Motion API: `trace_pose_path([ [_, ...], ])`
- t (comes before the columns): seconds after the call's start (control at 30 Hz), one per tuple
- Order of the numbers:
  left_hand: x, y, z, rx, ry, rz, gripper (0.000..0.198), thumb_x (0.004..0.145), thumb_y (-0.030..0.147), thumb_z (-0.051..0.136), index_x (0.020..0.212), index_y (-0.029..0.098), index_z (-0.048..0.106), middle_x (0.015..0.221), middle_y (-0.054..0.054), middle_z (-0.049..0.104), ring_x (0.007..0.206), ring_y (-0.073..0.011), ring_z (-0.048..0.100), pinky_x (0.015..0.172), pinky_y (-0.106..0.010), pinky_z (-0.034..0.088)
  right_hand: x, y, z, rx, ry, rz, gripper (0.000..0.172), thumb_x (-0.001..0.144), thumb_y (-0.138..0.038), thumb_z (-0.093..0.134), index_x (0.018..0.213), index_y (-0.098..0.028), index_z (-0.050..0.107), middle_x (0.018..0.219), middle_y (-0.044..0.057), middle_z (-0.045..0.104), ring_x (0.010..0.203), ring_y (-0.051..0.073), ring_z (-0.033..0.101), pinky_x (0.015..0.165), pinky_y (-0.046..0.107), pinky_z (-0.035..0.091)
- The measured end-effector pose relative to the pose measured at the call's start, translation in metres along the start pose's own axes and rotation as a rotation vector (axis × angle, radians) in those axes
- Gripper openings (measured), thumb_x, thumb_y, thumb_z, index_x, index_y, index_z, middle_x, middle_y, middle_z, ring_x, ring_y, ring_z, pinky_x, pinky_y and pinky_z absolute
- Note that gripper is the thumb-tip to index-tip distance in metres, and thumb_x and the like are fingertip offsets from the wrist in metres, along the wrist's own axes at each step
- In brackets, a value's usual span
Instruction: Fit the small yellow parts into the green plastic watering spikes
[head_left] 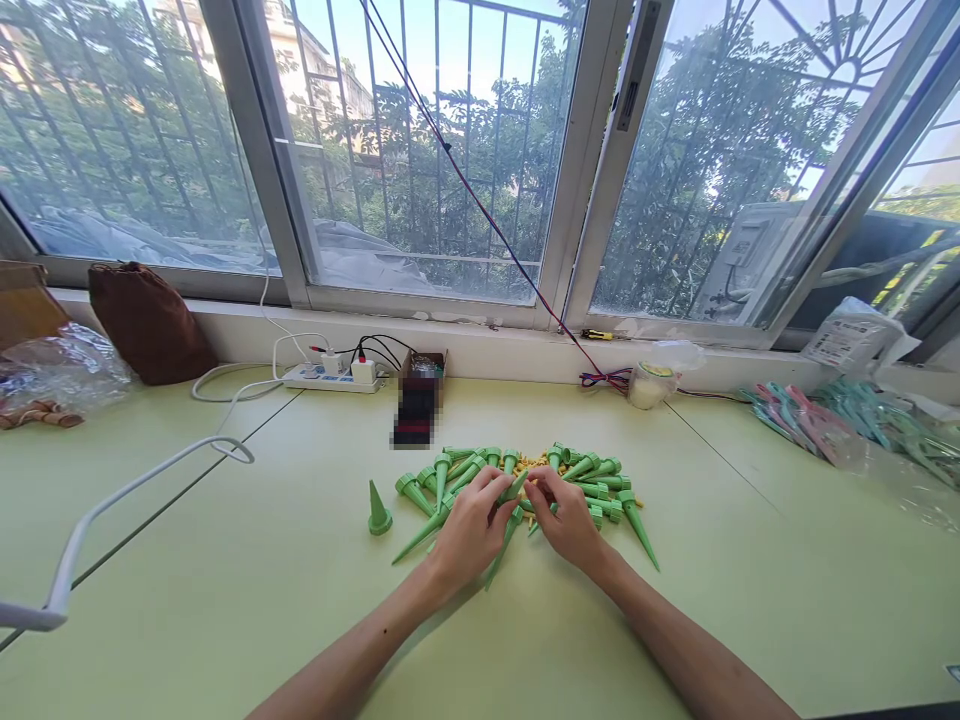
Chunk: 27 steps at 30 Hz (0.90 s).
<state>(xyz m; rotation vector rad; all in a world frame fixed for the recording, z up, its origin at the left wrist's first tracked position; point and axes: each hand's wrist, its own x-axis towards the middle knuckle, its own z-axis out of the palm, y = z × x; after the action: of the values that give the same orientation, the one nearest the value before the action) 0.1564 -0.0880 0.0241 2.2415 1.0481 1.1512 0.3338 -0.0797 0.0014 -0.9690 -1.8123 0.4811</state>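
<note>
My left hand (472,530) is closed round a green plastic spike (514,487), a hollow-looking cone whose pointed end tilts up to the right. Beside that tip my right hand (566,520) has thumb and fingers pinched together; whatever sits between them is too small to make out. Under and around both hands lies a pile of similar green spikes with ribbed caps (592,490), pointing many ways. Small yellow pieces (534,463) are heaped in the middle of the pile, partly hidden by my hands. One green spike (379,510) stands upright on its cap, apart at the left.
On the pale green table (300,620), a white metal arm (97,510) reaches in from the left. Along the window ledge are a power strip (330,378), a small box (429,365), a brown bag (150,322), a jar (651,385) and pink and teal plastic items (817,420).
</note>
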Motion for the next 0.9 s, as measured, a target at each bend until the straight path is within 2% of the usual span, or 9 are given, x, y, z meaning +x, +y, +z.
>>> trace_pose_path([
  [0.2, 0.001, 0.001, -0.001, -0.006, -0.010, 0.022, 0.017, 0.098, 0.013, 0.045, 0.100, 0.023, 0.059, 0.101, -0.005, 0.060, 0.089, -0.0183, 0.058, 0.081, -0.031, 0.048, 0.001, 0.000, 0.001, 0.004, 0.010, 0.037, 0.023, 0.103, -0.038, 0.044, 0.093, -0.021, 0.054, 0.057, -0.007, 0.039, 0.048, 0.012, 0.037, 0.048, 0.024, 0.032],
  [0.37, 0.004, 0.004, -0.003, 0.007, 0.043, -0.030, 0.017, 0.100, 0.017, 0.044, 0.092, 0.020, 0.058, 0.095, -0.004, 0.060, 0.085, -0.0181, 0.057, 0.077, -0.029, 0.046, 0.001, -0.005, -0.001, 0.030, -0.012, 0.022, 0.022, 0.102, -0.037, 0.046, 0.106, -0.019, 0.058, 0.065, -0.003, 0.053, 0.054, 0.014, 0.050, 0.053, 0.024, 0.043],
  [0.53, 0.007, 0.002, -0.005, -0.026, 0.080, -0.078, 0.016, 0.099, 0.019, 0.045, 0.096, 0.020, 0.060, 0.092, -0.004, 0.062, 0.083, -0.0181, 0.057, 0.076, -0.030, 0.045, 0.001, -0.010, -0.004, 0.023, -0.031, -0.040, 0.026, 0.100, -0.037, 0.052, 0.117, -0.018, 0.059, 0.078, 0.002, 0.062, 0.062, 0.015, 0.058, 0.058, 0.025, 0.050],
  [0.9, 0.008, 0.001, -0.005, -0.054, 0.104, -0.096, 0.020, 0.100, 0.023, 0.044, 0.085, 0.019, 0.057, 0.083, -0.002, 0.061, 0.077, -0.0174, 0.054, 0.072, -0.030, 0.045, 0.001, 0.001, -0.002, -0.018, -0.018, -0.047, 0.031, 0.102, -0.041, 0.049, 0.113, -0.017, 0.065, 0.081, 0.005, 0.068, 0.065, 0.017, 0.063, 0.061, 0.028, 0.052],
])
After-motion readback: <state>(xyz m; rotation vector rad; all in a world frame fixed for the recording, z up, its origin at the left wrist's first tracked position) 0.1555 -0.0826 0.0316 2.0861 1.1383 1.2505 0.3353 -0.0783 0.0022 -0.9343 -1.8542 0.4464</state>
